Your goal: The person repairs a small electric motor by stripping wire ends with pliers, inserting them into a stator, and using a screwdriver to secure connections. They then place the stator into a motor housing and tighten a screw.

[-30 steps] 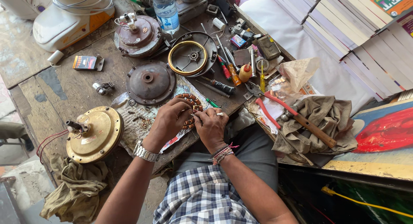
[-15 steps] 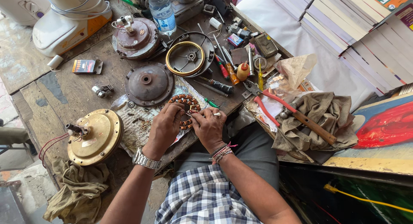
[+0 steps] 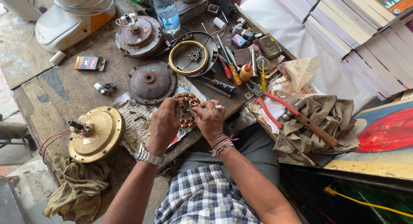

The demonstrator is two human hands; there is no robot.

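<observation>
Head view, middle of the frame: my left hand grips the copper-wound stator on the wooden workbench. My right hand pinches a thin white-tipped tool just over the windings, below the rusty round motor cover.

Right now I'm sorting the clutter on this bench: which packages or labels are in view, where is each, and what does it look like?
Small box: far left of the bench, flat, dark with orange.
Bottle label: around the clear water bottle at the back, blue and white.
Small carton: back among the tools, blue and red.
Book covers: top right stack, green and yellow.
</observation>
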